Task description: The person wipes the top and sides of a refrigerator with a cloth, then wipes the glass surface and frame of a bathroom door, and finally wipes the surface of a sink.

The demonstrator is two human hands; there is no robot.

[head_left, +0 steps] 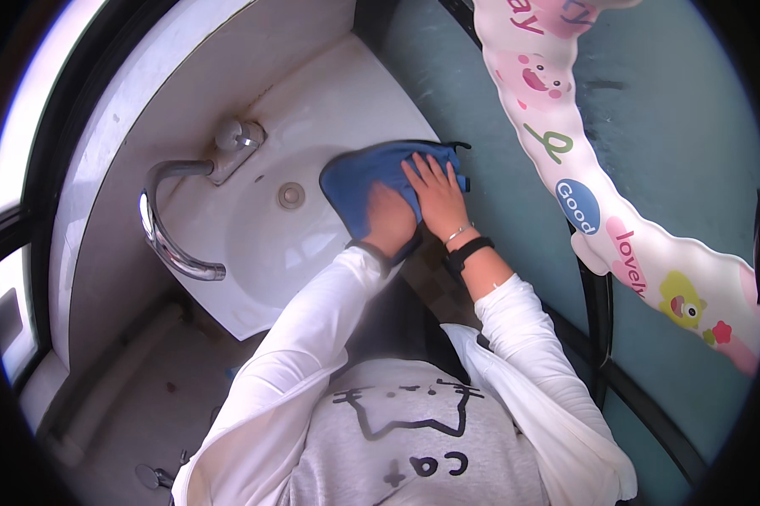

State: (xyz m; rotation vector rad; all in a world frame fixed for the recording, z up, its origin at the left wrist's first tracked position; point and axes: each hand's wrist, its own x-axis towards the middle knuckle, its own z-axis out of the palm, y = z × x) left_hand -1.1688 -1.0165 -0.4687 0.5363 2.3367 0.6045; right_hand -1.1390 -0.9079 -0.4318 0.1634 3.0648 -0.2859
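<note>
A blue cloth (351, 181) with dark edging lies over the right rim of a white washbasin (270, 291), partly hanging past it. My right hand (439, 196) lies flat on the cloth's right part with its fingers stretched out. A black band and a thin bracelet are on that wrist. Beside it, my left hand (391, 218) touches the cloth nearer the basin's bowl. Motion smears its fingers, so their shape does not show. The cloth's underside and the rim beneath it are hidden.
A curved chrome faucet (156, 221) arches at the basin's left, by a round knob (230, 135). The drain (290, 196) sits mid-bowl. At right, a wavy decorated panel (595, 181) stands against a blue-green surface (666, 126). A pipe (114, 384) runs below left.
</note>
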